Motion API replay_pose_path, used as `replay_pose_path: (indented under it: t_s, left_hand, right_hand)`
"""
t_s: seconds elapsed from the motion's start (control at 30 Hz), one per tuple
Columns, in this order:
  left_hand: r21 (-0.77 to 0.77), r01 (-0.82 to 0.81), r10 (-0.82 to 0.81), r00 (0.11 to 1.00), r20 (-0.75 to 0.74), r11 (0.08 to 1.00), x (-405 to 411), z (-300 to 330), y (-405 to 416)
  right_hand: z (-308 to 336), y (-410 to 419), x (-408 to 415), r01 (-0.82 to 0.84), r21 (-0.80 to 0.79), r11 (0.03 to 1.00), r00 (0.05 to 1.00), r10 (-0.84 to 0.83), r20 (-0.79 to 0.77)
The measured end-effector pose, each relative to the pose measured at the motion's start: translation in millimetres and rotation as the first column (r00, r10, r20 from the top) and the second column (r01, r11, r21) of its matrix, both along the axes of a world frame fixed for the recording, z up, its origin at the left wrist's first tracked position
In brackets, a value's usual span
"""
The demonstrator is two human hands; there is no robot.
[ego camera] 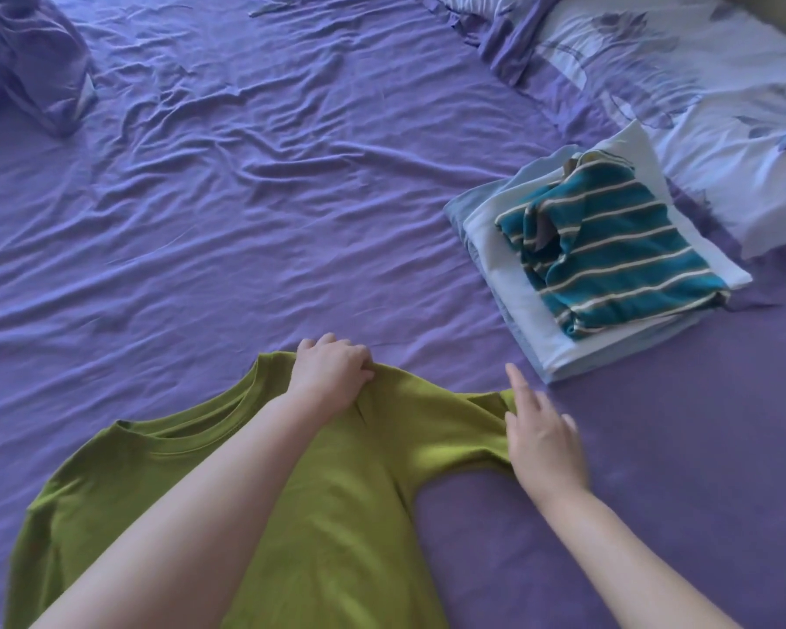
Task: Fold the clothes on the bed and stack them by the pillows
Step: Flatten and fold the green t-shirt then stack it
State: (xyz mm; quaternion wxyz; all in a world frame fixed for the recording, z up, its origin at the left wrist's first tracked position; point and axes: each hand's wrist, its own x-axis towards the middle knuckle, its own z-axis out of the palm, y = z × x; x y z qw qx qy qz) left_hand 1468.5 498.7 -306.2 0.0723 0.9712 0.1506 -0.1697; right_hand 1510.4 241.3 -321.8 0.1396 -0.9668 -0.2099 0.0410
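Green shirt [336, 492] lies flat on the bed [246, 197]. Left hand [332, 372] grips its shoulder fabric; right hand [541, 435], fingers straight, touches its sleeve, near the folded stack [595, 261].

I see a green t-shirt [336, 483] spread flat on the bed [246, 197], one sleeve bunched; a teal striped shirt [609, 251] tops the folded stack [518, 292] beside the pillow [699, 84].

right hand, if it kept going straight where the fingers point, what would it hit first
Probably the near corner of the folded stack. The right hand points up and slightly left over bare sheet, so it might just pass it.
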Motion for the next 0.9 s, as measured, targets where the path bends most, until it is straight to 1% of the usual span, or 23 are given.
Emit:
replay_pose_path:
  t_s: [0.03, 0.1, 0.13, 0.2, 0.27, 0.33, 0.4, 0.47, 0.57, 0.67, 0.77, 0.83, 0.9]
  left_hand:
    - [0.007, -0.052, 0.051, 0.996, 0.075, 0.999, 1, 1, 0]
    - [0.026, -0.198, 0.187, 0.957, 0.222, 0.98, 4, 3, 2]
    - [0.036, -0.249, 0.233, 0.941, 0.244, 0.968, 4, 2, 2]
    - [0.053, -0.27, 0.255, 0.946, 0.198, 0.961, 3, -2, 0]
    - [0.027, -0.272, 0.266, 0.953, 0.144, 0.962, -3, -9, -8]
    - [0.024, -0.263, 0.258, 0.958, 0.124, 0.965, -16, -15, -17]
    - [0.034, -0.252, 0.245, 0.96, 0.135, 0.967, -37, -20, -25]
    - [0.011, -0.267, 0.262, 0.953, 0.15, 0.964, -65, -21, -31]
    - [-0.014, -0.289, 0.289, 0.95, 0.119, 0.957, -118, -21, -34]
    - [-0.026, -0.345, 0.346, 0.936, 0.056, 0.938, -179, -20, -29]
    - [-0.039, -0.445, 0.445, 0.895, 0.003, 0.895, -240, -16, -21]
    - [-0.071, -0.519, 0.522, 0.852, 0.032, 0.852, -276, -6, -15]
    - [-0.083, -0.563, 0.569, 0.81, 0.141, 0.822, -307, 0, -6]
  right_hand:
    - [1, -1, 1, 0.004, 0.034, 0.999, 1.0, -0.005, 0.02]
    - [5, -2, 4, 0.034, 0.096, 0.995, 0.998, -0.039, 0.046]
    - [8, -2, 5, 0.033, 0.103, 0.994, 0.996, -0.041, 0.076]
    - [10, -1, 6, -0.025, 0.082, 0.996, 0.986, 0.01, 0.169]
    - [10, 1, 6, -0.12, -0.003, 0.993, 0.962, 0.117, 0.246]
    - [11, 4, -1, -0.215, -0.1, 0.971, 0.935, 0.235, 0.265]
    - [13, 11, -13, -0.32, -0.137, 0.938, 0.898, 0.346, 0.273]
    - [16, 23, -31, -0.442, -0.132, 0.887, 0.851, 0.461, 0.25]
    - [18, 46, -61, -0.611, -0.12, 0.782, 0.763, 0.623, 0.172]
    - [19, 72, -93, -0.703, -0.123, 0.701, 0.695, 0.713, 0.09]
    - [18, 103, -125, -0.768, -0.124, 0.628, 0.627, 0.777, 0.05]
    - [17, 128, -149, -0.814, -0.124, 0.568, 0.575, 0.818, -0.023]
    - [17, 154, -174, -0.852, -0.127, 0.507, 0.516, 0.855, -0.05]
